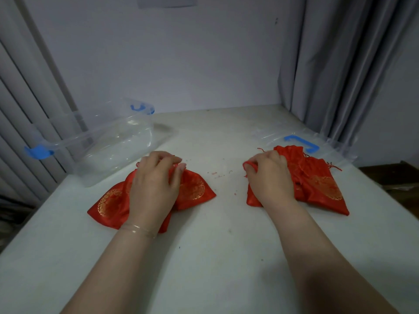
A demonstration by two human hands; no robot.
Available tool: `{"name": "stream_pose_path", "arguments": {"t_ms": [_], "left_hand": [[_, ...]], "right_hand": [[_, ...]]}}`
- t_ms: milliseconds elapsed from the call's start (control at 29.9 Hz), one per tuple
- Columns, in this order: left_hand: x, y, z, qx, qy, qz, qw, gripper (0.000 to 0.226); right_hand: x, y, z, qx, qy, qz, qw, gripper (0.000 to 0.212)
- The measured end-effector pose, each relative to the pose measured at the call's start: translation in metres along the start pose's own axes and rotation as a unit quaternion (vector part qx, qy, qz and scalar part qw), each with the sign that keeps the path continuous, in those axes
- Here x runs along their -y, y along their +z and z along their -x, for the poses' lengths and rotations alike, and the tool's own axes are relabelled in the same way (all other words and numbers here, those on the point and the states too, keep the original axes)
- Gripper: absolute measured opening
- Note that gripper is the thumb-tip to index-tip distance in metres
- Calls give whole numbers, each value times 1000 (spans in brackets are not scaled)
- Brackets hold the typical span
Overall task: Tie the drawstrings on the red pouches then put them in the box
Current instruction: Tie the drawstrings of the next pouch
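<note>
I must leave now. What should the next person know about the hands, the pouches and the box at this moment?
Left hand: rests on the left pile of red pouches, fingers pinching at a pouch top.
Right hand: on the right pile of red pouches, fingers holding a red drawstring.
Clear box: open, far left on the table, no pouch inside. Its lid lies behind the right pile.
Done: nothing boxed; whether any are tied cannot be seen.
Left: tie each, then box all.

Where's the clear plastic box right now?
In the head view, the clear plastic box with blue latches sits empty at the table's far left, just beyond the left hand.
</note>
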State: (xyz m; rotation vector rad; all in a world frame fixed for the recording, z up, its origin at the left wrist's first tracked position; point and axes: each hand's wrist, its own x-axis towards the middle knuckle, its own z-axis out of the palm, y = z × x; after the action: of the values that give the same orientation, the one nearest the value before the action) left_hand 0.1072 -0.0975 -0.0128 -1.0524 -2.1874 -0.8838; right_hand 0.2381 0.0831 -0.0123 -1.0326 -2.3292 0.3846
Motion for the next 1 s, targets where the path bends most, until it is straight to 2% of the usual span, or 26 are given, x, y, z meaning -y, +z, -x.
{"name": "stream_pose_path", "arguments": {"t_ms": [67,134,167,234,301,368,435,602,702,769,836,937,1003], "left_hand": [[-7,-1,2,45,-1,78,996,37],[-20,-2,6,130,-80,207,966,53],[-28,-1,7,167,-142,289,932,55],[-38,4,7,226,-270,433,830,65],[-42,9,5,258,-361,513,735,72],[-40,10,3,254,-394,578,668,69],[-33,9,2,230,-398,627,629,60],[-24,3,1,195,-395,626,643,21],[-29,1,2,176,-387,623,656,12],[-31,2,4,164,-373,608,682,8],[-32,4,5,164,-348,586,713,12],[-33,4,6,161,-325,555,748,19],[-33,4,7,153,-317,543,762,17]], "right_hand": [[6,0,3,-67,-67,-79,992,16],[15,1,6,-110,-144,-133,974,12],[17,0,8,-120,-182,-153,964,12],[26,2,13,-119,-253,-179,943,12],[33,5,19,-92,-308,-188,928,14],[38,10,23,-43,-347,-191,917,16],[42,14,27,-7,-372,-195,907,17],[48,17,33,34,-392,-215,894,27],[51,12,37,1,-377,-272,885,25],[51,9,38,-43,-333,-331,882,17],[47,7,34,-67,-265,-365,890,18],[41,9,27,6,-174,-380,908,32],[38,15,25,79,-126,-392,908,32]]}}
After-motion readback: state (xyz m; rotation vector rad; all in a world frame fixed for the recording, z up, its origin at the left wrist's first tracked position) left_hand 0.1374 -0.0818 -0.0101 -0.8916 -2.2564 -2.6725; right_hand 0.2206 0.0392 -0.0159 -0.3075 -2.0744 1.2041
